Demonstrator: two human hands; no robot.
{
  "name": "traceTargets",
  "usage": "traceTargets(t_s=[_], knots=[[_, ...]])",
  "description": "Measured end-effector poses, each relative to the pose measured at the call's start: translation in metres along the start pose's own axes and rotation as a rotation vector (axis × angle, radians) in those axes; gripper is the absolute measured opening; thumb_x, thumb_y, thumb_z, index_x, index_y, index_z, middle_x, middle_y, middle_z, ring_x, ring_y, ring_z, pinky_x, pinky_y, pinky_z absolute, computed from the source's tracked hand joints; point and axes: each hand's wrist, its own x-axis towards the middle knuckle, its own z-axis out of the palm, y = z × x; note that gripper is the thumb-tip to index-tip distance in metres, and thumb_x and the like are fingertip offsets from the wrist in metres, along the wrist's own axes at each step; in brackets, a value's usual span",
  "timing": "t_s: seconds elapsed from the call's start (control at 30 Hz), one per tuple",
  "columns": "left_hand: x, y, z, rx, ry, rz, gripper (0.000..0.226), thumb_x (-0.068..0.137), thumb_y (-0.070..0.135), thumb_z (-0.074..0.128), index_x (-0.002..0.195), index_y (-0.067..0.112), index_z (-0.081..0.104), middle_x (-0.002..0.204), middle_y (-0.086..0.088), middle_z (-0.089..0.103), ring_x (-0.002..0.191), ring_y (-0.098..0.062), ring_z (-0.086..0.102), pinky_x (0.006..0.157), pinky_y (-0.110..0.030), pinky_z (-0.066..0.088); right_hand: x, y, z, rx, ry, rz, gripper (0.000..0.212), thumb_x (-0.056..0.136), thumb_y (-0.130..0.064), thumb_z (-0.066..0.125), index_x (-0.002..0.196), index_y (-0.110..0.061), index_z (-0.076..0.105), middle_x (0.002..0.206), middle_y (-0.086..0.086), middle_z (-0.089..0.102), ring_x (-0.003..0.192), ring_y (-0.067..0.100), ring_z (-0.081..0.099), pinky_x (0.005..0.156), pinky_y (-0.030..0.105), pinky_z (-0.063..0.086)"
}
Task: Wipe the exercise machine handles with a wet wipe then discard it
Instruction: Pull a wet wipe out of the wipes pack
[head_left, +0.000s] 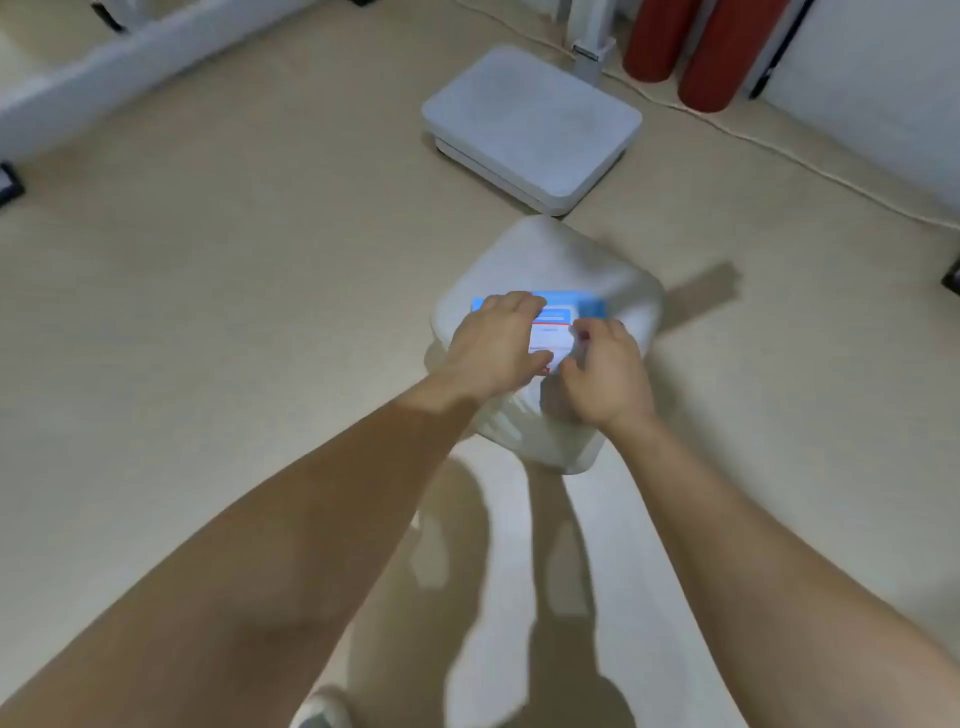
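right fingers (584, 332): curled in, thumb and forefinger pinched at the label flap of the pack; blur hides whether a wipe is already between them, can't tell.
left fingers (511, 306): spread flat, pressing down on top of the pack, nothing gripped, just pinning it.
right hand (605, 374): over the right half of the pack, knuckles up, wrist toward the camera.
left hand (493, 345): over the left half, palm down, touching the pack.
wet wipe pack (558, 325): blue and white, red line across the label, lying on the white stool, mostly covered by both hands.
white stool (550, 260): rounded top, stands on the floor right ahead of the person; pack sits near its middle.
floor (234, 286): beige, arm shadows fall across it.
scale (530, 124): flat white platform beyond the stool, apart from it.
red rollers (727, 52): two, upright by the far wall, top right.
machine handles: not in view here.
step: judged as opening the pack or pulling one wipe; wiping not begun.
how to do it well: keep left palm weight on the pack so it doesn't lift; pinch only the top sheet, pull up slowly so one comes, reseal the flap.
risk: pack slides on the smooth stool top, or several wipes come out together.
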Motion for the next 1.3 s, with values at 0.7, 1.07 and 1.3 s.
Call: traceTargets(t_s=[0.7,1.07,1.3], knots=[[0.05,-0.012,-0.019,-0.079,0.081,-0.074,0.024,0.094,0.039,0.053,0.098,0.024,0.071,0.087,-0.005,0.071,0.088,-0.031,0.061,0.069,-0.032,0.04,0.009,0.028,0.033,0.214,0.176,0.148,0.031,0.09,-0.021,0.067,0.121,-0.024,0.061,0.118,-0.007,0.069,0.107,0.017,0.066,0.082,0.026,0.044],[0.037,-0.007,0.024,-0.017,0.146,0.039,0.028,0.095,0.017,0.05,0.118,0.021,0.066,0.119,-0.005,0.06,0.112,-0.028,0.055,0.082,-0.038,0.046,0.007,0.024,0.033,0.083,0.074,0.008,0.051,0.09,-0.009,0.056,0.134,-0.036,0.055,0.12,0.006,0.052,0.11,0.034,0.055,0.096,0.046,0.047],[0.022,-0.013,0.019,-0.367,0.137,-0.001,0.03,0.071,0.025,0.077,0.094,0.017,0.06,0.1,-0.001,0.061,0.091,-0.019,0.056,0.077,-0.028,0.047,0.007,0.001,0.029,0.214,-0.045,0.083,0.059,0.086,-0.009,0.058,0.131,-0.046,0.06,0.141,0.002,0.038,0.133,0.028,0.035,0.113,0.04,0.032]])
